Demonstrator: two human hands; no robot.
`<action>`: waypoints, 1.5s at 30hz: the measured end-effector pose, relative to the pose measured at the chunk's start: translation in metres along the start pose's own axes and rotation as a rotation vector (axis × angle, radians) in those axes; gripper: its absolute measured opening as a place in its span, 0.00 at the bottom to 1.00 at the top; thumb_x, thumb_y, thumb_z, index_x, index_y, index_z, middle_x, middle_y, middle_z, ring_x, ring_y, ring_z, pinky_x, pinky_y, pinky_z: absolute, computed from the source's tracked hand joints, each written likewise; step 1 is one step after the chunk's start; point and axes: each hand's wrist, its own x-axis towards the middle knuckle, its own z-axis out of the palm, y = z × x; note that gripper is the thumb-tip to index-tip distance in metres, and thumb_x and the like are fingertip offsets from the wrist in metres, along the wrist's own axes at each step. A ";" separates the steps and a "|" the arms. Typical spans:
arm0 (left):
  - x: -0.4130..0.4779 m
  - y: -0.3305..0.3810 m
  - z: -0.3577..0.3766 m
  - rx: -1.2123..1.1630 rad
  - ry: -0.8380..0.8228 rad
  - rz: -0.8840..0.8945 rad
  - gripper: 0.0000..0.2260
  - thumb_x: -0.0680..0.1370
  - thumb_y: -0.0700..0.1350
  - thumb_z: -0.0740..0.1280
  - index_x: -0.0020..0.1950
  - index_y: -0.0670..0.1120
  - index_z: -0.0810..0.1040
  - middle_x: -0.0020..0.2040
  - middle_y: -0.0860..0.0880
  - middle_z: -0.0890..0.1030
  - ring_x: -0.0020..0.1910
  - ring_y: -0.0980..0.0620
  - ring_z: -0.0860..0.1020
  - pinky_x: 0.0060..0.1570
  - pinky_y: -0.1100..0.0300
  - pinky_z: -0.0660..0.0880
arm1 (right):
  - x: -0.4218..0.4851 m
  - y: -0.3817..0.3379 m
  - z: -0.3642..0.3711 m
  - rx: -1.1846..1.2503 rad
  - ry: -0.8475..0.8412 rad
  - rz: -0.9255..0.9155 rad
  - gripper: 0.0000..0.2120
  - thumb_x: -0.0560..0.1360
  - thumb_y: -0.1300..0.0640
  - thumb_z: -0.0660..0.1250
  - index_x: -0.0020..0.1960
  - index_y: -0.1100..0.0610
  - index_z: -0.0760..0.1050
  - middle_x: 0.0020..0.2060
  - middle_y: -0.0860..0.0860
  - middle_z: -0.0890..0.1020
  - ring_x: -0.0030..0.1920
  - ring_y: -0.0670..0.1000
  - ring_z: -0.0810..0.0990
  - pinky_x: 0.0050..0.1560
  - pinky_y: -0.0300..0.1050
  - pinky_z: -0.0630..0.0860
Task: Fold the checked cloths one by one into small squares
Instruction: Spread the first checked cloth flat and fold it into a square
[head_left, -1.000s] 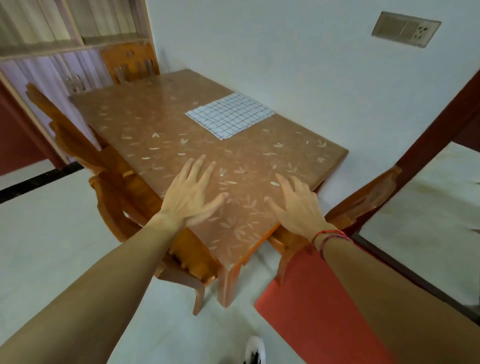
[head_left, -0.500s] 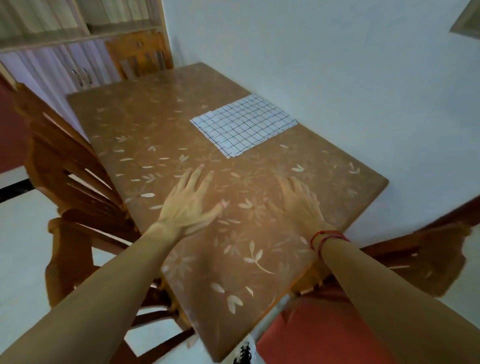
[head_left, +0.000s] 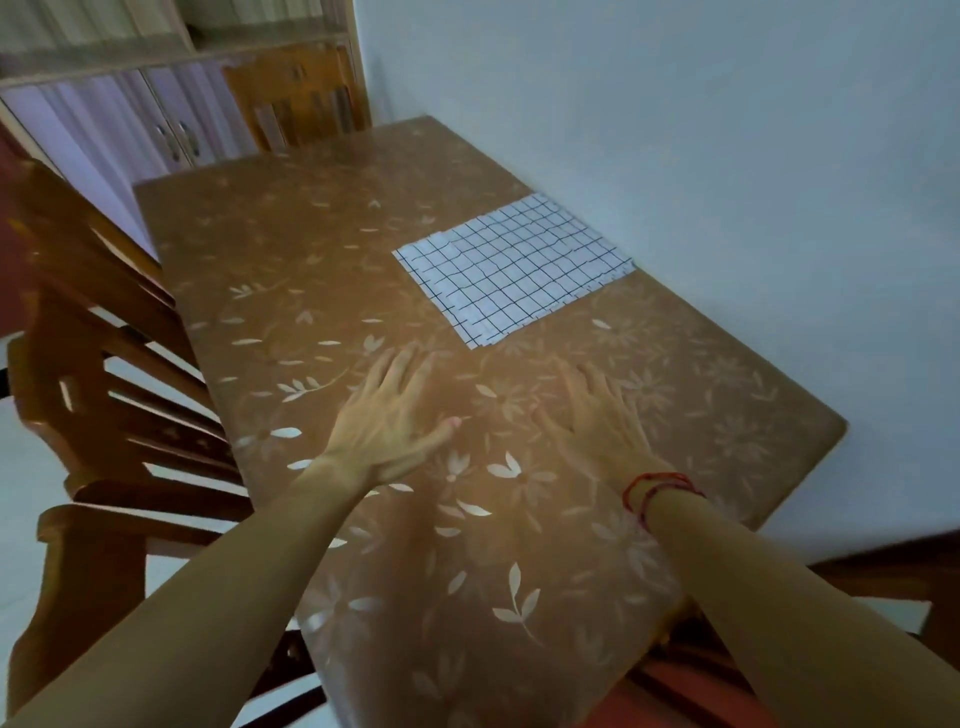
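- The counter (head_left: 311, 270) carries the checked cloth (head_left: 514, 267), which lies flat by the wall.
- The cloth looks thin, light and limp, seemingly layered; I'd pinch its near corner.
- My left grip (head_left: 387, 421) and right grip (head_left: 602, 421) are spread flat, holding nothing, just short of the cloth.
- No writing shows on the cloth.

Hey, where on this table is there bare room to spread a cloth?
Widest bare patch: table top between the checked cloth and the left-side chair, running to the far end. Also the near end, behind the left hand and right hand. Tight: the cloth lies at the wall-side edge.
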 end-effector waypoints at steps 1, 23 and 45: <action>0.005 -0.002 0.001 -0.006 -0.005 0.005 0.36 0.75 0.68 0.56 0.78 0.53 0.53 0.79 0.47 0.53 0.78 0.47 0.49 0.74 0.45 0.58 | 0.006 0.000 0.002 0.007 0.001 0.004 0.30 0.75 0.40 0.60 0.74 0.48 0.58 0.67 0.52 0.68 0.66 0.55 0.67 0.66 0.53 0.63; 0.195 -0.081 0.131 -0.014 -0.142 0.007 0.38 0.74 0.68 0.57 0.78 0.50 0.52 0.79 0.49 0.51 0.77 0.47 0.49 0.71 0.44 0.61 | 0.194 0.045 0.135 -0.081 -0.052 0.033 0.27 0.77 0.42 0.57 0.73 0.50 0.59 0.70 0.54 0.66 0.68 0.55 0.65 0.68 0.57 0.65; 0.280 -0.088 0.214 -0.057 0.004 0.035 0.22 0.81 0.53 0.57 0.73 0.47 0.65 0.74 0.49 0.66 0.76 0.51 0.59 0.71 0.49 0.57 | 0.265 0.061 0.214 -0.125 -0.077 -0.010 0.32 0.79 0.39 0.52 0.78 0.51 0.52 0.77 0.54 0.56 0.78 0.53 0.49 0.76 0.59 0.46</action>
